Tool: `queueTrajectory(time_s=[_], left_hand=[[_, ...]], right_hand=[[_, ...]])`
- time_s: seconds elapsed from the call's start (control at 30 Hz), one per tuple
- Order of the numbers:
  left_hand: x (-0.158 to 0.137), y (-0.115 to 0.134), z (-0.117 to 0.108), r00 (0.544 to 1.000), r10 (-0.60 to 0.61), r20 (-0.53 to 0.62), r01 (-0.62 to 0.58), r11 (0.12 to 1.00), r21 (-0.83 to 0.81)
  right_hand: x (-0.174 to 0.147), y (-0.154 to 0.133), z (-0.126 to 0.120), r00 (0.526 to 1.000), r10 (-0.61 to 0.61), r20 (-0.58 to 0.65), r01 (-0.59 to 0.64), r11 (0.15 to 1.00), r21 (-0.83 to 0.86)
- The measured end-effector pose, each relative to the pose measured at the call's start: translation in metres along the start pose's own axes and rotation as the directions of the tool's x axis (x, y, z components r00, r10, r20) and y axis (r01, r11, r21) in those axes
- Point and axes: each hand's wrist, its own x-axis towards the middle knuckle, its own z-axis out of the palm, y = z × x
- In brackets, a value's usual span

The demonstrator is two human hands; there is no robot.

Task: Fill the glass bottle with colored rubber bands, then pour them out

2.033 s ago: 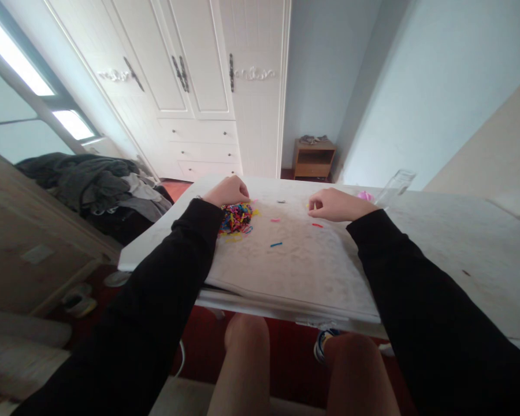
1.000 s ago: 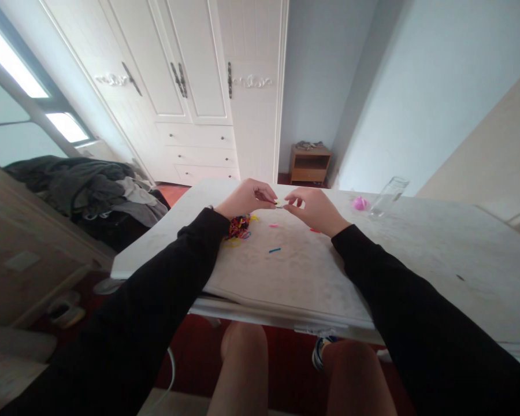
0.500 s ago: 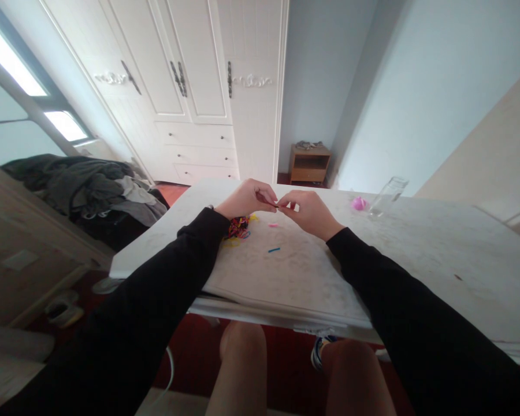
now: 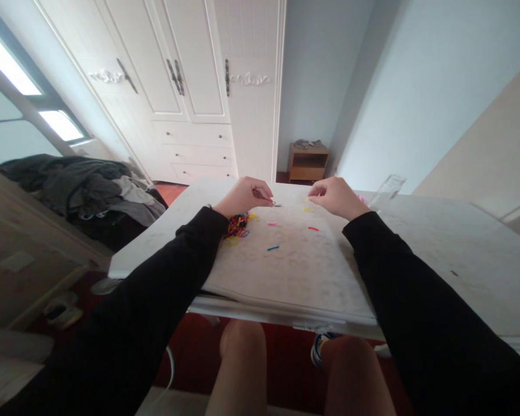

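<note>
Over the far part of the table, my left hand (image 4: 246, 195) is closed in a pinch. A small thin thing with a silvery end (image 4: 277, 204) sticks out from its fingertips, too small to name. To the right, the thumb and forefinger of my right hand (image 4: 334, 196) pinch at a yellow rubber band (image 4: 305, 199). Just below it lies another yellow band (image 4: 307, 210). A tangled heap of coloured rubber bands (image 4: 237, 225) rests beside my left wrist. Between and below the hands are a pink band (image 4: 271, 223), a red band (image 4: 313, 229) and a blue band (image 4: 273, 248).
Beyond my right hand a clear glass bottle (image 4: 387, 192) leans at a tilt in view, with a pink object (image 4: 362, 200) partly hidden beside it. The white table (image 4: 420, 271) has its near edge above my knees. Clothes (image 4: 82, 185) are piled at the left.
My hands were touching at the fingertips. The right hand has moved right, uncovering the red and yellow bands and covering part of the pink object. My left hand has barely moved.
</note>
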Motion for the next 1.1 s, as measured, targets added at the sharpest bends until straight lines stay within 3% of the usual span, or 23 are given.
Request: queueTrajectory(time_s=[0.13, 0.3, 0.47, 0.63, 0.83, 0.97, 1.1], left_hand=[[0.0, -0.002, -0.001, 1.0, -0.005, 0.002, 0.004, 1.0, 0.023], [0.0, -0.001, -0.001, 1.0, 0.0, 0.0, 0.0, 1.0, 0.031], [0.0, 0.0, -0.001, 1.0, -0.023, 0.021, 0.022, 1.0, 0.01], [0.0, -0.002, 0.0, 1.0, -0.011, 0.027, 0.01, 0.999, 0.03], [-0.001, -0.003, 0.0, 0.999, 0.005, 0.035, -0.006, 0.999, 0.04], [-0.001, 0.0, 0.0, 0.999, 0.017, 0.048, -0.018, 1.0, 0.015], [-0.002, 0.006, 0.0, 0.998, 0.003, 0.058, -0.003, 1.0, -0.002]], right_hand=[[0.001, 0.013, 0.001, 0.995, 0.059, 0.086, -0.061, 0.998, 0.02], [0.003, 0.021, 0.012, 0.99, 0.048, 0.135, -0.06, 0.995, 0.081], [0.003, 0.03, 0.017, 0.979, 0.052, 0.197, -0.061, 0.997, 0.04], [0.003, 0.024, 0.015, 0.988, 0.038, 0.147, -0.035, 0.999, -0.022], [-0.002, -0.013, 0.025, 0.983, -0.181, 0.019, 0.18, 0.981, 0.073], [-0.008, -0.035, 0.037, 0.94, -0.339, 0.047, 0.327, 0.931, 0.162], [-0.011, -0.043, 0.047, 0.924, -0.376, 0.069, 0.353, 0.909, 0.221]])
